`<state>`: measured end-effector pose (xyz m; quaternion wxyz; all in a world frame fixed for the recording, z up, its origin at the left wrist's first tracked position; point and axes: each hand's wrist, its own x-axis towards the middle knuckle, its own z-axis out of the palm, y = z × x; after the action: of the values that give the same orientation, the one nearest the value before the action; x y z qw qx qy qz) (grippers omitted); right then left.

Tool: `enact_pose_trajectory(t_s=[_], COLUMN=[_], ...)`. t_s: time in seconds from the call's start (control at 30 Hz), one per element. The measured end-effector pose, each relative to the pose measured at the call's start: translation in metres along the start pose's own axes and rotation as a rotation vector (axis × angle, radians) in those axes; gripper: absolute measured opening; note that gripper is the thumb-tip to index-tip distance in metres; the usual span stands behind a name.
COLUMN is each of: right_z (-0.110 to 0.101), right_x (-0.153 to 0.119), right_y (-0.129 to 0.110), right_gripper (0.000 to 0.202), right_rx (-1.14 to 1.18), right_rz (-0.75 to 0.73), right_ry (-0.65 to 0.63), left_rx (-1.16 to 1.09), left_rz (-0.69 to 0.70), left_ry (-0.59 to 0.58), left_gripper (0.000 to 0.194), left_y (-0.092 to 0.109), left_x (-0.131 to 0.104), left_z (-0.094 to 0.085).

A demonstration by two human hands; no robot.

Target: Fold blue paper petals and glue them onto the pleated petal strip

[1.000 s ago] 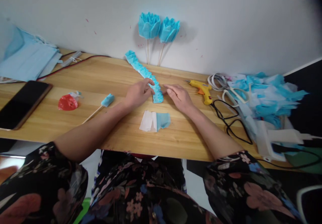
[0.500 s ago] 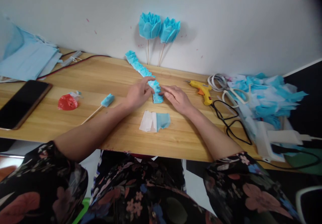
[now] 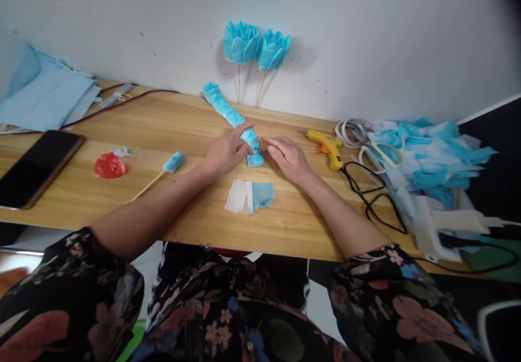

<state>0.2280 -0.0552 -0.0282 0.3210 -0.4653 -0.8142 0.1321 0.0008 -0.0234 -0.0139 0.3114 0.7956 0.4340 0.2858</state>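
Note:
A pleated strip of light-blue fabric [image 3: 223, 107] runs slantwise over the wooden table, its near end between my hands. From the left, my left hand [image 3: 227, 151] reaches over the strip with index finger and thumb apart, touching it near that end. My right hand [image 3: 288, 158] rests just right of the strip, fingers stretched forward; whether the fingertips touch it I cannot tell. Nearer me lies a small folded white-and-blue fabric piece [image 3: 250, 196]. By my left forearm is a stick with a blue roll [image 3: 174, 162] at its tip.
Two blue fabric flowers [image 3: 241, 43] on sticks lean against the wall. Face masks [image 3: 49, 96], a phone [image 3: 38, 166] and red crumpled plastic [image 3: 109, 165] lie left. Right are a yellow glue gun [image 3: 330, 147] with its black cord, scissors [image 3: 386, 154], a blue-white fabric pile [image 3: 439, 158] and a power strip [image 3: 431, 232].
My left index finger and thumb have spread slightly farther apart over the strip. My right hand has barely moved, and the strip stays in the same place.

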Motion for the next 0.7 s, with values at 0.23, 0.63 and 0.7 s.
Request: enact_pose_trajectory(t_s=[0.23, 0.63, 0.7], right_z=[0.0025, 0.0006, 0.0004], right_x=[0.0005, 0.0006, 0.0006], right_y=[-0.0020, -0.0011, -0.0019], right_gripper=[0.059, 0.056, 0.056], right_rx=[-0.027, 0.005, 0.013], right_rz=[-0.071, -0.056, -0.055], right_ry=[-0.045, -0.111, -0.113], left_rx=[0.026, -0.047, -0.046], left_rz=[-0.021, -0.030, -0.045], left_ry=[-0.017, 0.050, 0.053], left_gripper=[0.059, 0.059, 0.059], left_y=[0.0020, -0.0043, -0.0040], left_x=[0.0002, -0.0017, -0.0014], left_z=[-0.0010, 0.0000, 0.0002])
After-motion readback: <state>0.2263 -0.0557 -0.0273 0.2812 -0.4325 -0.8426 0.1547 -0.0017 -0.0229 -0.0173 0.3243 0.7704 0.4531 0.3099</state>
